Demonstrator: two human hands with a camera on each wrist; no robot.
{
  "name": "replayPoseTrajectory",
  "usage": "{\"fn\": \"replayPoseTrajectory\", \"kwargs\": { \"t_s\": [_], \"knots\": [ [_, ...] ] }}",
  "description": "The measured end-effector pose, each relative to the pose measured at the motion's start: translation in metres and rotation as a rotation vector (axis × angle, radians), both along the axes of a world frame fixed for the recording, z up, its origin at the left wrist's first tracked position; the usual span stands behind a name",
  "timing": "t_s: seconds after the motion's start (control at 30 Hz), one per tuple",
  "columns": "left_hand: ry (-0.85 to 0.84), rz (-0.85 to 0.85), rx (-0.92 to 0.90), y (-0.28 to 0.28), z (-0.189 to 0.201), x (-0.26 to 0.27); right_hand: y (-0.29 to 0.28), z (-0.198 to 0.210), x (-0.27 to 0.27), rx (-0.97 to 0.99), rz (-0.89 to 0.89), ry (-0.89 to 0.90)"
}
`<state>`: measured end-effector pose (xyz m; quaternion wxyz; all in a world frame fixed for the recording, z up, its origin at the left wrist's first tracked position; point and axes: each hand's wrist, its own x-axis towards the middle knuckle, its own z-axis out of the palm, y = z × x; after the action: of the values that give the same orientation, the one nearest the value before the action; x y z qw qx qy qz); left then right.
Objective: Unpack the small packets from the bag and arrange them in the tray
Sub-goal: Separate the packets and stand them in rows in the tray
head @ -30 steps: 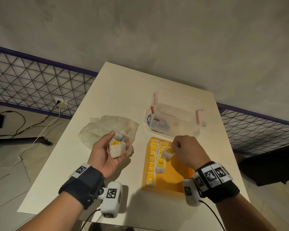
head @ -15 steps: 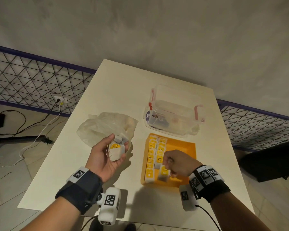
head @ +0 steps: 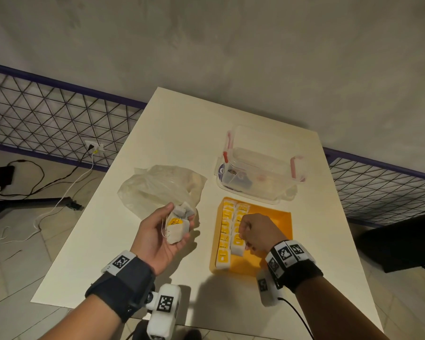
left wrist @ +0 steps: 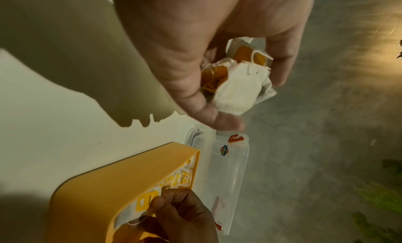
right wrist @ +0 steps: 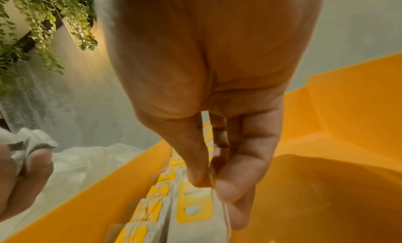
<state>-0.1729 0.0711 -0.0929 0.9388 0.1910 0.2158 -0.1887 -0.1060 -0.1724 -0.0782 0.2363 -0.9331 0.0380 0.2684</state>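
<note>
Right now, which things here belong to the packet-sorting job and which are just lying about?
Part of the job:
plastic bag
packets in the left hand
packet pinched by the right hand
orange tray with its rows of packets

Just lying about:
clear lidded box
cables on the floor

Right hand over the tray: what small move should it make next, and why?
Probably set the packet down at the near end of the second row and let go. The right hand pinches it low inside the tray, against that row, which is shorter than the first. The left hand holds more packets to place afterwards.
</note>
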Motion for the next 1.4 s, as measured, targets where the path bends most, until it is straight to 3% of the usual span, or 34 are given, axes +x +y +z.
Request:
{"fn": "replayPoseTrajectory", "kwargs": {
  "t_s": [0.33, 0.43, 0.5, 0.63, 0.9, 1.17, 1.4],
  "knots": [
    [-0.002, -0.042, -0.018, -0.008, 0.003, -0.003, 0.002, 0.006, 0.005, -0.057, 0.056, -0.021],
    [0.013, -0.065, -0.014, -0.008, 0.000, -0.002, 0.003, 0.018, 0.008, -0.087, 0.090, -0.161],
    [0.028, -0.084, -0.016, -0.010, -0.001, -0.002, 0.015, 0.034, 0.003, 0.057, 0.119, -0.300],
    [0.057, -0.077, 0.008, -0.014, -0.001, -0.001, 0.051, 0.056, -0.017, 0.310, 0.360, -0.404],
    [0.076, -0.020, -0.014, -0.017, 0.003, -0.001, 0.080, 0.046, -0.048, 0.207, 0.627, -0.362],
    [0.055, 0.061, -0.054, -0.017, 0.001, -0.001, 0.081, 0.034, -0.056, 0.146, 0.450, -0.497],
    [0.114, 0.165, -0.028, -0.015, 0.003, 0.000, 0.078, 0.036, -0.059, 0.221, 0.006, -0.231]
  ]
}}
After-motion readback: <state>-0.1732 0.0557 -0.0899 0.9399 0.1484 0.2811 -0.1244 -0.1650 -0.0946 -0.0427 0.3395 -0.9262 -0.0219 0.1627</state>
